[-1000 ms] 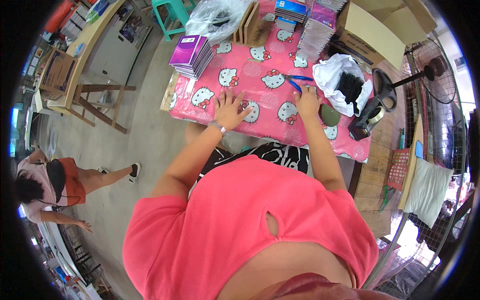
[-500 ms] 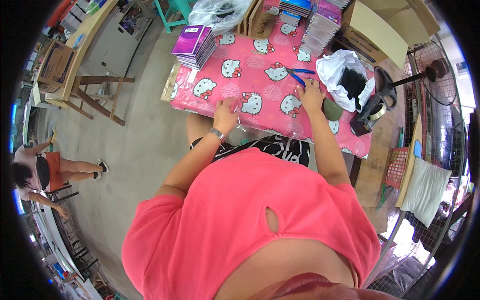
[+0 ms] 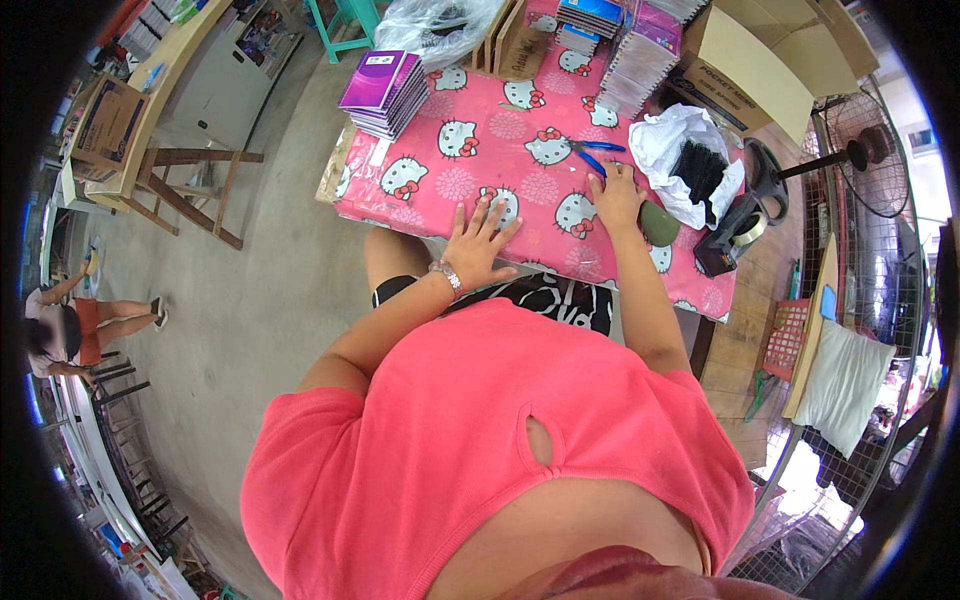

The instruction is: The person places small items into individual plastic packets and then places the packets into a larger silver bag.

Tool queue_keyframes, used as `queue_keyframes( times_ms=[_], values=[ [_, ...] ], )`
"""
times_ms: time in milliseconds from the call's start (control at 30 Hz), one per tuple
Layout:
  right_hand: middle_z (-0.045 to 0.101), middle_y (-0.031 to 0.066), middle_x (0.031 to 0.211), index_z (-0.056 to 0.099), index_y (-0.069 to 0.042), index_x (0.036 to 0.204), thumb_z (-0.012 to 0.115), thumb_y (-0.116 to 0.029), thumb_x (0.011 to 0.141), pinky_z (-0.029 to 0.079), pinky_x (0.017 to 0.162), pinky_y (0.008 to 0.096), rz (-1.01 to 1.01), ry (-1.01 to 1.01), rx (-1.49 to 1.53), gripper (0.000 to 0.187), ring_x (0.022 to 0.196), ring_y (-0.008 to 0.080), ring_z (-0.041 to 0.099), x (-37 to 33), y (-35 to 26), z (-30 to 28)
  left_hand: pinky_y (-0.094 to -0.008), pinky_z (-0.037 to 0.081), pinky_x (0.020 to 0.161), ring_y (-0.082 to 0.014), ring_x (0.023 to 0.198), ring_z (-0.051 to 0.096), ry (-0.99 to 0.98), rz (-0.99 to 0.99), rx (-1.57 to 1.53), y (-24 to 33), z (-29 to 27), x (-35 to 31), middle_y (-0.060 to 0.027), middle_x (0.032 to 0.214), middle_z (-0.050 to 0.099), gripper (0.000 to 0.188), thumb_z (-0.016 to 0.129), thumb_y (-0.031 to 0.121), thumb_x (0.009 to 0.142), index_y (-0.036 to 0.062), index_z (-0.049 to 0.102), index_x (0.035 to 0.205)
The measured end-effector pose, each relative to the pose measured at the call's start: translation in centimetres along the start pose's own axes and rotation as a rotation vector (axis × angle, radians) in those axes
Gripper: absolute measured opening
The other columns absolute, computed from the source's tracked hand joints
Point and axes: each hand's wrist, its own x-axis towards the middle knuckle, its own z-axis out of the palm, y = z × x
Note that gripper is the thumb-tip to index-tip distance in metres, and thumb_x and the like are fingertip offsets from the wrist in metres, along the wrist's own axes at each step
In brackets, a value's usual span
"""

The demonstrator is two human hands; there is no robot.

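Note:
My left hand (image 3: 480,243) lies palm down with fingers spread at the near edge of a table with a pink cat-print cover (image 3: 455,187). A metal-banded watch is on that wrist. My right hand (image 3: 619,200) rests on the cover farther right, fingers stretched forward and nothing visible in them. Just beyond its fingertips lie blue-handled pliers (image 3: 597,147), one handle reaching close to them; whether they touch is unclear. Beside the right hand sits a dark green rounded object (image 3: 658,224). Black wire-like pieces (image 3: 700,170) fill a crumpled white bag (image 3: 655,140) right of it.
Purple spiral notebooks (image 3: 383,92) are stacked at the table's far left, with more notebooks (image 3: 640,60) at the back. A tape dispenser (image 3: 735,240) stands at the right edge, below an open carton (image 3: 745,75). Another person (image 3: 85,330) is far off to the left.
My left hand has let go of a small clear and white piece and opened flat on the table edge. My right hand has barely moved. The other person has shifted farther away.

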Motion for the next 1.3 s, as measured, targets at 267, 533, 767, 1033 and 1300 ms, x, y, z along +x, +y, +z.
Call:
queue_keyframes(
  times_ms=[267,533,767,1033,1300],
  values=[
    [0.054,0.0086,0.113,0.056,-0.015,0.118,0.058,-0.04,0.085,0.036,0.087,0.0505,-0.054,0.11,-0.038,0.041,0.105,0.0247,0.053,-0.5,0.4,1.0,-0.059,0.013,0.109,-0.0368,0.138,0.02,0.029,-0.018,-0.01,-1.1,-0.8,-1.5,-0.0175,0.149,0.024,0.083,0.065,0.053,0.075,0.0177,0.032,0.143],
    [0.054,0.0091,0.113,0.056,-0.015,0.117,0.059,-0.04,0.084,0.035,0.088,0.0504,-0.047,0.148,-0.043,0.041,0.1,0.0259,0.056,-0.8,0.6,1.4,-0.0448,0.038,0.097,-0.0322,0.118,0.045,1.017,-1.208,-1.869,-20.4,-7.3,4.3,-0.0191,0.134,0.044,0.08,0.064,0.047,0.082,0.0009,0.03,0.138],
    [0.054,0.0094,0.11,0.057,-0.015,0.116,0.059,-0.039,0.084,0.036,0.085,0.0496,-0.054,0.163,0.014,0.039,0.099,0.0272,0.057,-0.4,0.3,1.5,-0.0427,0.032,0.104,-0.035,0.124,0.04,0.902,-1.109,-0.609,-28.4,-11.0,7.8,-0.0244,0.131,0.044,0.074,0.071,0.045,0.072,0.0023,0.049,0.129],
    [0.057,0.0091,0.113,0.06,-0.014,0.114,0.057,-0.04,0.086,0.036,0.087,0.0538,0.033,0.116,0.187,0.038,0.105,0.0292,0.056,0.1,1.3,1.4,-0.0521,0.027,0.106,-0.045,0.127,0.032,0.751,-0.213,-0.163,-13.7,-5.9,8.7,-0.0228,0.134,0.041,0.046,0.069,0.024,0.076,0.0081,0.057,0.118],
    [0.067,0.0125,0.079,0.067,-0.005,0.089,0.062,-0.026,0.084,0.049,0.069,0.034,0.222,0.161,0.701,0.022,0.074,0.0239,0.065,6.3,1.9,-5.5,-0.0507,0.026,0.107,-0.0435,0.131,0.028,0.423,-0.259,-0.417,-2.7,0.2,3.2,-0.0218,0.136,0.039,0.037,0.068,0.016,0.075,0.01,0.061,0.11]
  ],
)
